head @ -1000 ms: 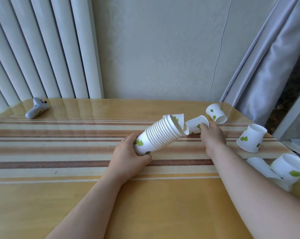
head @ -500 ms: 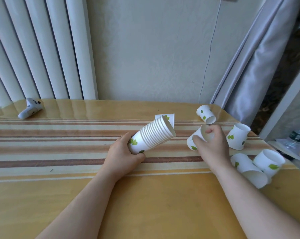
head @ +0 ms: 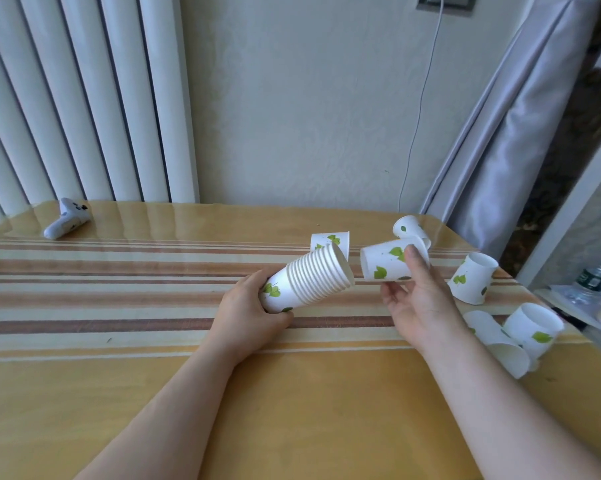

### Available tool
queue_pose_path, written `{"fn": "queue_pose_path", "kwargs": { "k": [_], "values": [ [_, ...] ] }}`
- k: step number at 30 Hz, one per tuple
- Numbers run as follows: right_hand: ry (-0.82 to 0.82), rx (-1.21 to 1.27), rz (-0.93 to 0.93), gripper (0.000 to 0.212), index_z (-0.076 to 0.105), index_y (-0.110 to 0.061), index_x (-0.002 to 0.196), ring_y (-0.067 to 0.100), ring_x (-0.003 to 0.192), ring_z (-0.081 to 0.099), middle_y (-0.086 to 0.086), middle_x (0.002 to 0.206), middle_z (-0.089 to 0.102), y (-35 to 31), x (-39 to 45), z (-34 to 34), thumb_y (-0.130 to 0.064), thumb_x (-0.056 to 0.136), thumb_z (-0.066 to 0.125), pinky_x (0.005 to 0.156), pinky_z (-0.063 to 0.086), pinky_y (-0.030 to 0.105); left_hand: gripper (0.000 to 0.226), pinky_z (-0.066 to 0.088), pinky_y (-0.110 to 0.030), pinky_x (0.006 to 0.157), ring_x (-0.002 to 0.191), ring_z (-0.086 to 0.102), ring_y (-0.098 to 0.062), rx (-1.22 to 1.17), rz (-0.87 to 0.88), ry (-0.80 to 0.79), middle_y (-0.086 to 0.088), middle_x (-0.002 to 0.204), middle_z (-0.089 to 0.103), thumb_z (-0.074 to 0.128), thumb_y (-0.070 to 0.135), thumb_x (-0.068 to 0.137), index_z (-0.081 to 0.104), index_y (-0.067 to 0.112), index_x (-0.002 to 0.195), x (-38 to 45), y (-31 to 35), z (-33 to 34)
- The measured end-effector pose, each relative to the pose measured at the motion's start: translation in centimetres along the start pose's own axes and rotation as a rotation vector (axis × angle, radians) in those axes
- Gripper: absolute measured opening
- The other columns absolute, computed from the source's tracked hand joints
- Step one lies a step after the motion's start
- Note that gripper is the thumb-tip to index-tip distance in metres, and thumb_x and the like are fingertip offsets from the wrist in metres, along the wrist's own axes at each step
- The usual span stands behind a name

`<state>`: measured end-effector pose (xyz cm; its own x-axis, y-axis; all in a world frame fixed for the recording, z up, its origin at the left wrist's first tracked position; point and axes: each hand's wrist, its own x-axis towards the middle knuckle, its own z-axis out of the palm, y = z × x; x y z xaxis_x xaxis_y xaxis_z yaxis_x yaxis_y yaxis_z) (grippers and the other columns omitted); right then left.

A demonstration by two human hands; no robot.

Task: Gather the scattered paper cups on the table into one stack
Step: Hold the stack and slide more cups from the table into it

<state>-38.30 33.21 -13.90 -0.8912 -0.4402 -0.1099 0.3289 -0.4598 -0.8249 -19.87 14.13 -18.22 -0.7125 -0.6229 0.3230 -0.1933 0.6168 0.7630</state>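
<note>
The task looks well past its midpoint but not finished. The left hand (head: 254, 306) is wrapped closed around the base end of the stack (head: 307, 277), a dozen or so nested cups held tilted, open mouth pointing up and toward the right hand. The right hand (head: 418, 299) pinches a single cup (head: 387, 265) lying sideways in the air, thumb across its side wall and the other fingers (head: 394, 299) curled beneath; its closed bottom faces the stack's mouth, just short of it, with a small gap between rim and base. Judging from this, the step in hand is sliding that cup into the stack.

Five loose cups remain on the table (head: 153, 393). An upside-down cup (head: 330, 240) stands just beyond the stack's mouth. A tipped cup (head: 406, 228) lies beyond the right thumb, partly hidden by the held cup. Farther right of the right fingers stands an inverted cup (head: 472, 282). Beside the right forearm an upright-looking cup (head: 534, 327) touches or nearly touches a fallen cup (head: 496, 344) near the table's corner.

The cups are white paper with rolled rims and green leaf prints. The stack's rims sit close and even, suggesting snug nesting, and the thin walls probably dent under a hard squeeze.
</note>
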Motion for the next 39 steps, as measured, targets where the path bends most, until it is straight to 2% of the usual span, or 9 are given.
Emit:
{"fn": "queue_pose_path", "kwargs": {
  "k": [8, 13, 16, 18, 23, 26, 30, 34, 39],
  "values": [
    [-0.214, -0.359, -0.123, 0.064, 0.060, -0.027, 0.148, 0.013, 0.107, 0.073, -0.017, 0.113, 0.079, 1.3, -0.7, 2.3, -0.017, 0.089, 0.083, 0.091, 0.049, 0.035, 0.070, 0.046, -0.016, 0.083, 0.107, 0.063, 0.001, 0.003, -0.003, -0.021, 0.022, 0.114, 0.071, 0.083, 0.025, 0.071, 0.063, 0.049, 0.134, 0.1, -0.2, 0.1],
    [-0.292, -0.435, -0.099, 0.114, 0.048, -0.040, 0.156, 0.012, 0.118, 0.069, -0.013, 0.138, 0.072, 2.3, -0.3, 2.2, -0.086, 0.057, 0.083, 0.090, 0.048, 0.035, 0.069, 0.050, -0.022, 0.082, 0.103, 0.065, 0.000, -0.028, -0.049, -0.006, 0.021, 0.111, 0.072, 0.084, 0.026, 0.070, 0.064, 0.049, 0.133, 0.2, -0.2, 0.2],
    [-0.157, -0.279, -0.067, 0.061, 0.060, -0.035, 0.145, 0.018, 0.103, 0.067, -0.004, 0.119, 0.075, 3.0, 1.8, 2.0, -0.073, 0.099, 0.049, 0.091, 0.048, 0.039, 0.064, 0.054, -0.026, 0.081, 0.098, 0.067, -0.001, -0.047, -0.079, 0.003, 0.020, 0.106, 0.072, 0.085, 0.026, 0.070, 0.066, 0.047, 0.128, 0.4, -0.3, 0.2],
    [-0.023, -0.421, -0.122, 0.038, 0.068, -0.029, 0.131, 0.020, 0.098, 0.063, -0.004, 0.106, 0.070, 3.7, 3.6, 2.1, -0.051, 0.102, 0.058, 0.087, 0.049, 0.037, 0.057, 0.056, -0.029, 0.079, 0.094, 0.067, -0.003, -0.068, -0.097, 0.010, 0.017, 0.101, 0.073, 0.085, 0.027, 0.071, 0.066, 0.046, 0.122, 0.5, -0.5, 0.3],
    [0.091, -1.204, -0.216, 0.065, 0.061, -0.028, 0.145, 0.034, 0.128, 0.058, 0.006, 0.135, 0.059, 5.5, 7.7, 2.7, -0.056, 0.087, 0.068, 0.105, 0.052, 0.048, 0.047, 0.058, -0.030, 0.076, 0.089, 0.068, -0.005, -0.100, -0.122, 0.020, 0.013, 0.097, 0.073, 0.085, 0.030, 0.075, 0.064, 0.045, 0.115, 0.8, -0.7, 0.4],
    [0.104, -1.349, -0.168, 0.047, 0.070, -0.038, 0.133, 0.041, 0.138, 0.046, 0.007, 0.143, 0.054, 5.9, 8.4, 4.0, -0.058, 0.091, 0.063, 0.105, 0.050, 0.048, 0.042, 0.056, -0.027, 0.070, 0.084, 0.067, -0.006, -0.110, -0.134, 0.018, 0.011, 0.093, 0.073, 0.084, 0.030, 0.077, 0.064, 0.043, 0.111, 1.0, -0.8, 0.5],
    [0.087, -1.178, -0.247, 0.015, 0.071, -0.037, 0.083, 0.029, 0.120, 0.061, -0.006, 0.116, 0.073, 6.0, 8.3, 3.1, -0.043, 0.092, 0.061, 0.102, 0.052, 0.047, 0.041, 0.052, -0.024, 0.068, 0.085, 0.065, -0.003, -0.108, -0.139, 0.019, 0.012, 0.092, 0.072, 0.085, 0.030, 0.077, 0.064, 0.042, 0.110, 1.0, -0.7, 0.5],
    [0.048, -0.811, -0.194, 0.022, 0.052, -0.020, 0.073, 0.021, 0.077, 0.044, -0.007, 0.074, 0.050, 4.4, 6.3, 1.7, -0.020, 0.095, 0.052, 0.066, 0.034, 0.036, 0.043, 0.053, -0.025, 0.069, 0.087, 0.066, -0.002, -0.105, -0.148, 0.007, 0.021, 0.093, 0.071, 0.085, 0.030, 0.075, 0.065, 0.043, 0.111, 1.0, -0.6, 0.4],
    [0.085, -0.628, -0.197, 0.024, 0.053, -0.023, 0.076, 0.020, 0.082, 0.055, -0.002, 0.083, 0.058, 2.4, 3.1, -0.6, -0.039, 0.086, 0.068, 0.080, 0.052, 0.042, 0.053, 0.053, -0.028, 0.077, 0.091, 0.067, -0.001, -0.066, -0.124, -0.007, 0.017, 0.098, 0.073, 0.087, 0.030, 0.073, 0.065, 0.045, 0.120, 0.7, -0.3, 0.3]
  ]
}}
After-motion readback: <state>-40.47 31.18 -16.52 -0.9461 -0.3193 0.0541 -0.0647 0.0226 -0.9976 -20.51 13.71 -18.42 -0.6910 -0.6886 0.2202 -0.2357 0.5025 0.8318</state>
